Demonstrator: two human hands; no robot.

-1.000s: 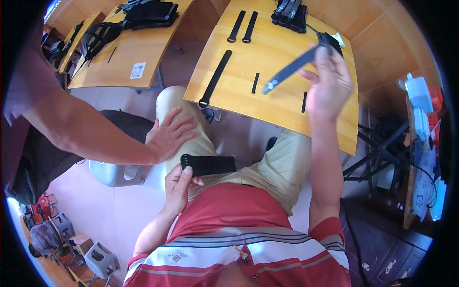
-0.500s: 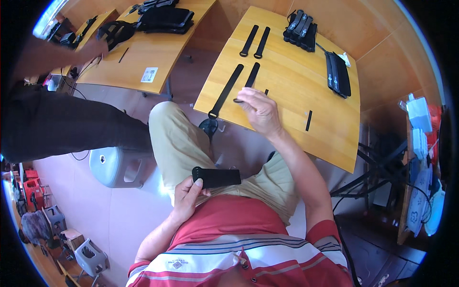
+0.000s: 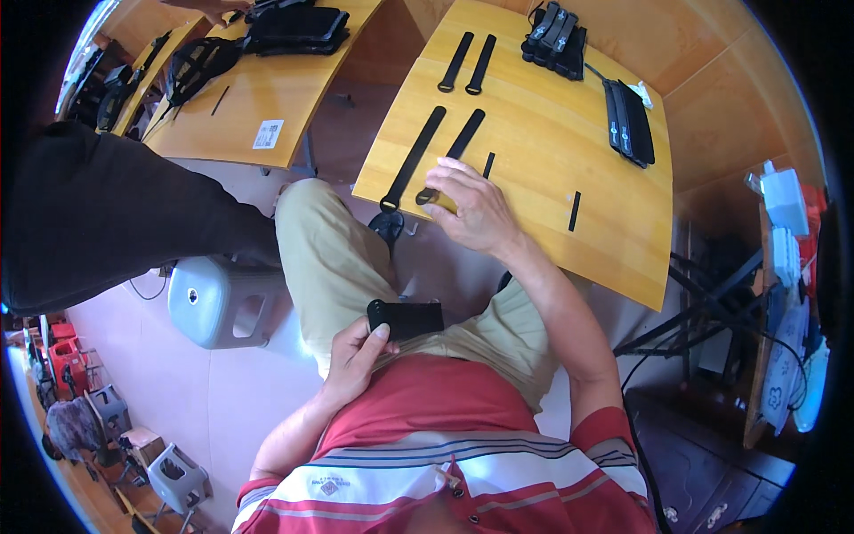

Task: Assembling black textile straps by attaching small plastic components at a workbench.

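Note:
My left hand (image 3: 356,356) is closed on a flat black strap piece (image 3: 416,321) above my lap, thumb on top near its rounded end. At the table's near edge, the fingers of my right hand (image 3: 476,209) are curled round the lower part of a black strap (image 3: 465,133). Its ringed end pokes out to the left of my fingers, and part of its length is hidden under them. Just left of it lies a similar long strap (image 3: 414,160) with a ring at its near end. Two shorter straps (image 3: 455,62) (image 3: 481,65) lie side by side farther back.
On the wooden table (image 3: 534,133), a bundle of black straps (image 3: 556,40) and a black padded piece (image 3: 630,123) lie at the back right. A grey stool (image 3: 218,303) and another person's dark-trousered leg (image 3: 133,222) are at my left. Beyond them stands a second table (image 3: 205,138).
My right hand has drawn the strap's ringed end slightly left and toward me. My left hand still holds its piece. The other person's arm has moved away to the far table.

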